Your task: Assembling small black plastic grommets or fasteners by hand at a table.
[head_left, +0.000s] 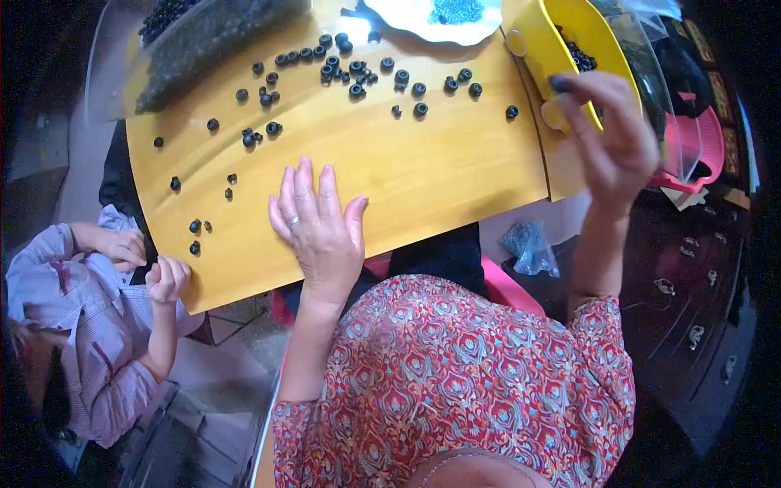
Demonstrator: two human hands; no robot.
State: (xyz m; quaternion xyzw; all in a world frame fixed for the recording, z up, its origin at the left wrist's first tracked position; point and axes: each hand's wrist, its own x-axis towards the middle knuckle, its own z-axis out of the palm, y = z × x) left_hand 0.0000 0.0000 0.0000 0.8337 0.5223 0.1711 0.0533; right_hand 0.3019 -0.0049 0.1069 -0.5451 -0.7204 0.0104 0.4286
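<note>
Pinching a small black piece point(560, 83) between thumb and finger of the right hand point(617, 150), seen against the yellow plastic bin point(538, 39); spreading the left hand point(322, 237), gripping nothing, over the yellow tabletop point(439, 167). Apparently partway: with dark pieces point(579, 57) in the bin and many black ring-shaped fittings point(421, 109) left loose on the tabletop.

Right hand point(617, 146) pinches black piece point(559, 83) — left hand point(322, 232) spread over tabletop point(455, 163).
</note>
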